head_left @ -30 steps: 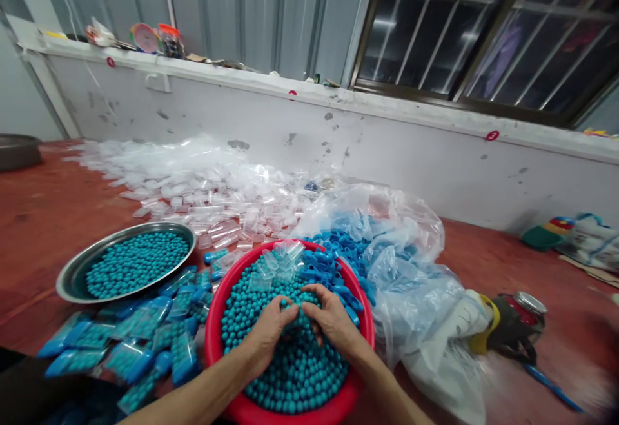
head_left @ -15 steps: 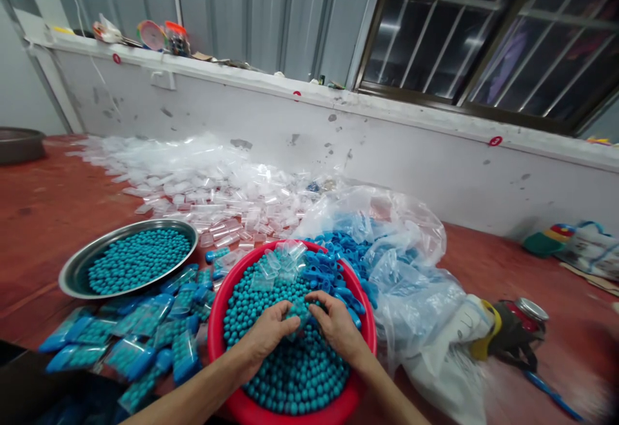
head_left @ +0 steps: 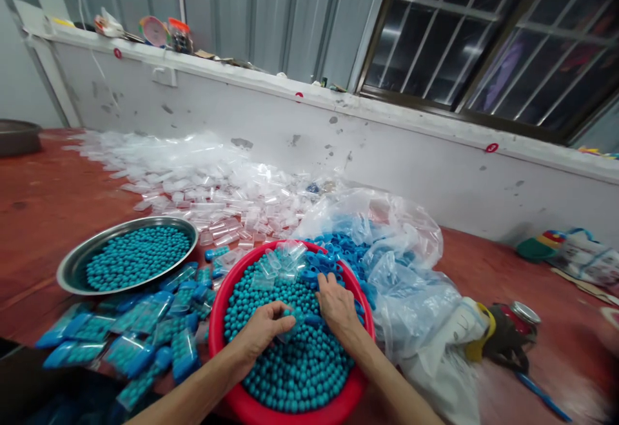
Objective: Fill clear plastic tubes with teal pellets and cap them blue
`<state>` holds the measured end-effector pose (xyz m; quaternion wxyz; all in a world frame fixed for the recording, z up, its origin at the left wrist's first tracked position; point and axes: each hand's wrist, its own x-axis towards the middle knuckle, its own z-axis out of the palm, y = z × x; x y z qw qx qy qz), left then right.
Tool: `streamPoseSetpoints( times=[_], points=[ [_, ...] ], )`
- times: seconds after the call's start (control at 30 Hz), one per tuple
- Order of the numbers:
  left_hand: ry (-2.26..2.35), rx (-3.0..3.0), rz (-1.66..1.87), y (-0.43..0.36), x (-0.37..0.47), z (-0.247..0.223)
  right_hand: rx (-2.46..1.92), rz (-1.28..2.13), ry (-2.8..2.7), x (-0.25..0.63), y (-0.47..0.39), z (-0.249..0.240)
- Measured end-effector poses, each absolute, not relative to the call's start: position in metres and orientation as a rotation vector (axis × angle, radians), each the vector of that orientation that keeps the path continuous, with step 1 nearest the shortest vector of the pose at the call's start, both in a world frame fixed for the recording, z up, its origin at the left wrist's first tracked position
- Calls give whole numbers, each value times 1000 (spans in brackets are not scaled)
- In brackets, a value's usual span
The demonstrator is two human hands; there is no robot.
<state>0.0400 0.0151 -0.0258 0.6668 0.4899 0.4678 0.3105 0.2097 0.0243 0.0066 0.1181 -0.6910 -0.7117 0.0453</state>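
Note:
A red basin (head_left: 218, 322) in front of me is filled with teal beads (head_left: 294, 380). Between the thumb and fingers of my left hand (head_left: 264, 331) is a small clear plastic container (head_left: 291, 329) with teal beads in it, held over the basin's middle. My right hand (head_left: 338, 306) reaches to the blue plastic caps (head_left: 322, 264) heaped at the basin's back right. Its fingers are bent together against the caps, and the fingertips are partly hidden. Several clear empty containers (head_left: 275, 267) lie on the beads at the back of the basin.
On the left stands a metal pan (head_left: 72, 276) of beads, with filled blue-capped containers (head_left: 130, 354) piled before it. Clear containers (head_left: 217, 186) spread along the wall. A plastic bag (head_left: 411, 296) with blue caps, a white sack (head_left: 440, 373) and a red jar (head_left: 515, 325) are right.
My right hand has left the container it was at together with the left and moved right and away from me, to the caps. My left hand keeps the container.

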Motion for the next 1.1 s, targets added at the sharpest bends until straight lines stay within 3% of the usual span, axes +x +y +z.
streamPoseSetpoints(
  times=[0.27, 0.5, 0.63, 0.87, 1.1],
  points=[
    [974, 989, 623, 12, 36, -22, -1622, 710, -1837, 223, 11, 3],
    [861, 1052, 608, 8, 39, -15, -1720, 543, -2234, 224, -12, 9],
    [839, 1100, 605, 6, 40, -16, -1825, 467, -2156, 222, -9, 11],
    [808, 1070, 667, 4, 39, -17, -1460, 1036, -1646, 209, -12, 8],
    [838, 1118, 720, 4, 41, -17, -1365, 990, -1657, 201, -20, 10]
  ],
)
